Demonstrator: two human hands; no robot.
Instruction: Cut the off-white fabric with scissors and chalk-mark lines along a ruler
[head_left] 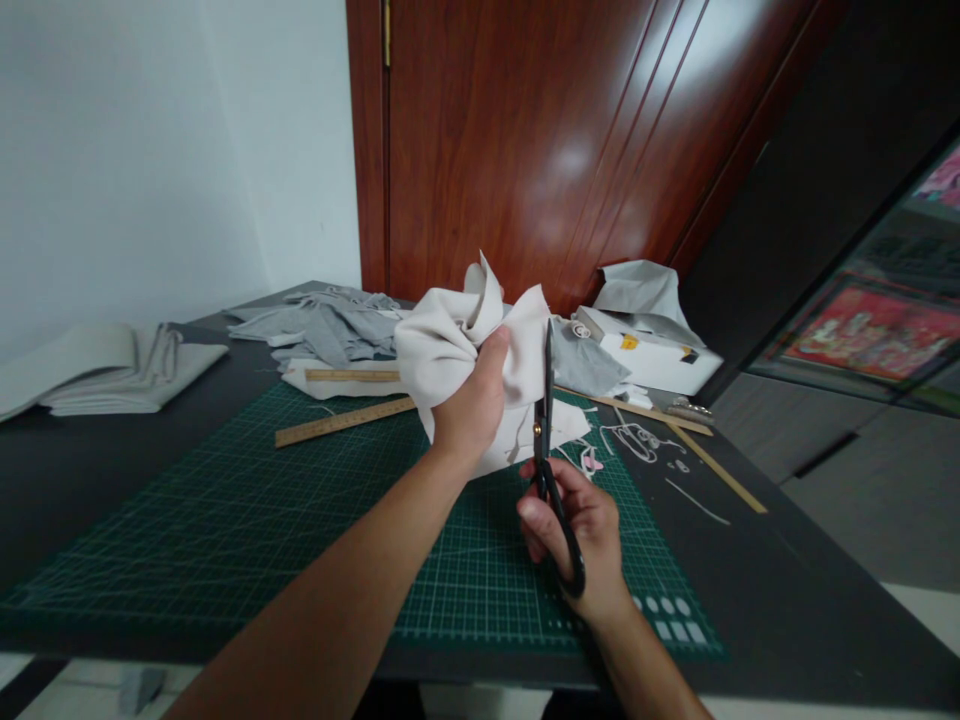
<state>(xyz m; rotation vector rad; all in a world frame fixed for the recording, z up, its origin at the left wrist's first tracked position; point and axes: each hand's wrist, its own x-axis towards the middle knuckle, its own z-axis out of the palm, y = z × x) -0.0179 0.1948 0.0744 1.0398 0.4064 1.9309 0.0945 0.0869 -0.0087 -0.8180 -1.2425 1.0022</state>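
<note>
A dark table [780,590] fronts a wooden door [525,130], folded pale fabric [112,370] at its left edge. The left hand [472,400] clutches bunched cream cloth [431,335] above the green cutting mat [247,520], likely steadying its rim beside black scissors [541,450], gripped blades-away by the right hand [592,515] (bare mat leaves room toward the front edge).

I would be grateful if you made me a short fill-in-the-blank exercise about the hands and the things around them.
1. The left hand grips bunched pale cloth, while the right hand holds a pair of black ____.
2. The colour of the cutting mat with its printed grid is ____.
3. In the picture, the white box stands to the ____ of the bunched cloth.

Missing words: scissors; green; right.
</note>
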